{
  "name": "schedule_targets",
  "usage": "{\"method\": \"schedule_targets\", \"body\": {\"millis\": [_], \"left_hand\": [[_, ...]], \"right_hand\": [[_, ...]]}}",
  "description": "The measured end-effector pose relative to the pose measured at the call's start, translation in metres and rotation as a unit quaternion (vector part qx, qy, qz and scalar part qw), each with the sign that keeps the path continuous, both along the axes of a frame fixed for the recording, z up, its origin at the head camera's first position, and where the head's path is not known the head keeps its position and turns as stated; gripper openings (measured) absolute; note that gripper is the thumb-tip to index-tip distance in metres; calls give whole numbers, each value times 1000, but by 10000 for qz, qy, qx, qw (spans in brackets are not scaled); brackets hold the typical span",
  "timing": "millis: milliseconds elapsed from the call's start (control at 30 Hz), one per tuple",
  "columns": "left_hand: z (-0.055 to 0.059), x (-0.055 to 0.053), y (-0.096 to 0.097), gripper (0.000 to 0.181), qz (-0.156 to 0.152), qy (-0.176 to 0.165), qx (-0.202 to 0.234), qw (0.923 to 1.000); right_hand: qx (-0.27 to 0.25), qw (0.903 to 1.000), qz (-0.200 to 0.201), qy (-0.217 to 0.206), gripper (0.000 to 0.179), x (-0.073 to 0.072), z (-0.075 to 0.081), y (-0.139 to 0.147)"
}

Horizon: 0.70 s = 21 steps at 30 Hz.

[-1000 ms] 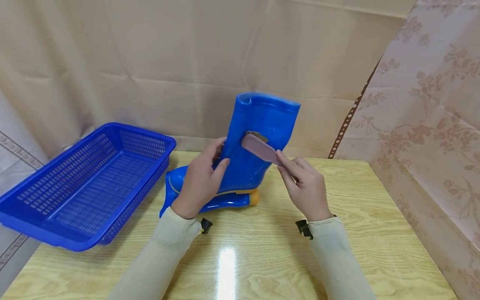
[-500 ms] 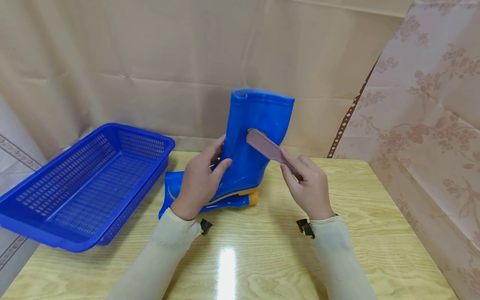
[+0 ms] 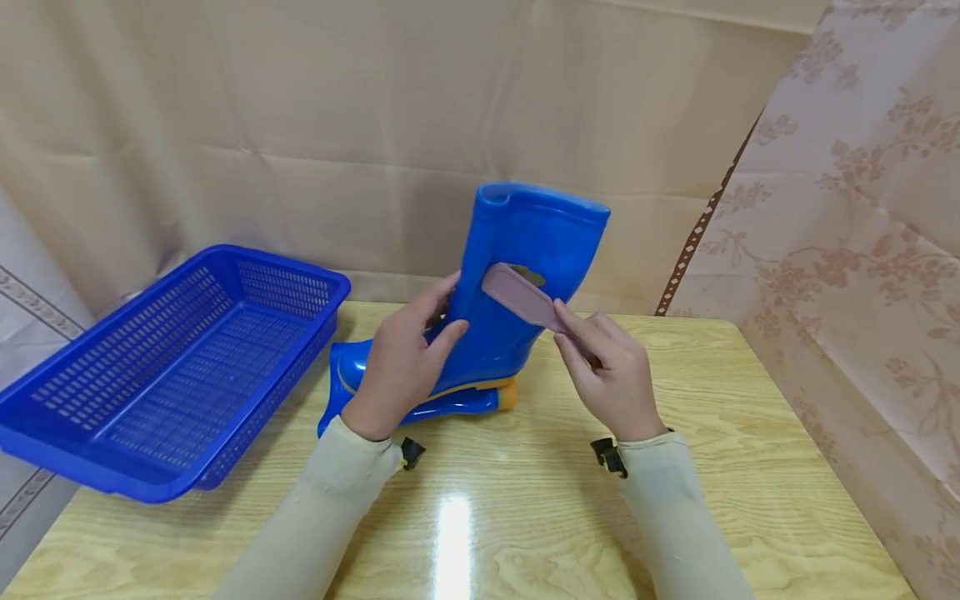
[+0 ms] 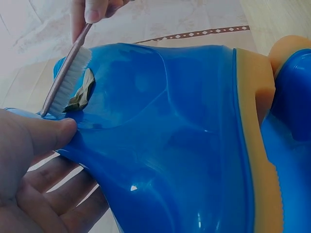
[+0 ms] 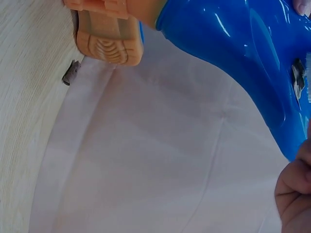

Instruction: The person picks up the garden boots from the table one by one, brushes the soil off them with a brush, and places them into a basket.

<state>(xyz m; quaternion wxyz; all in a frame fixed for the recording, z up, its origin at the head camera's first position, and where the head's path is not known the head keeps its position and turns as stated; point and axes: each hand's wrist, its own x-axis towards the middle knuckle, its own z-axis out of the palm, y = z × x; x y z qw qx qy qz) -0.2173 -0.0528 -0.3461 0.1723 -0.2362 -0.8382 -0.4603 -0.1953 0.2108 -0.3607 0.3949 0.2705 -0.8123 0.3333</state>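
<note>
A blue rubber boot [image 3: 487, 333] with a yellow sole stands tilted, its opening up and to the right. My left hand [image 3: 401, 358] grips it at the front above the foot, thumb on the near side. In my right hand [image 3: 611, 375], thumb and fingers pinch the handle of a mauve-backed brush [image 3: 521, 296]. White bristles [image 4: 73, 80] face the boot's shaft, beside a dark, ragged-edged patch [image 4: 83, 92] that the brush partly covers in the head view. Under the held boot, a second blue boot [image 3: 457, 406] lies on its side.
A blue plastic basket [image 3: 225, 358] with slotted walls stands at the left of the wood-grain table [image 3: 525, 517]. Beige cloth [image 3: 337, 108] hangs behind the table, and a floral curtain [image 3: 885, 250] borders the right side.
The boot's top swung left by half a second ago and has tipped back right now. The brush moved slightly right, then back left across the patch. Both grips stay the same.
</note>
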Motion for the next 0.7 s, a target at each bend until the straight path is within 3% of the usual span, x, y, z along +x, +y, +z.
{"method": "schedule_targets", "body": {"millis": [200, 400, 567, 700], "left_hand": [[1, 0, 1, 57, 95, -66, -98, 9999], [1, -1, 1, 57, 386, -367, -31, 9986], [1, -1, 1, 57, 460, -461, 19, 9979], [1, -1, 1, 55, 334, -396, 106, 9986]], "right_hand": [[85, 9988, -456, -144, 45, -1, -1, 2], [139, 9961, -784, -385, 44, -2, -2, 3], [89, 9965, -722, -420, 43, -2, -3, 4], [-18, 9987, -482, -155, 44, -2, -2, 3]]}}
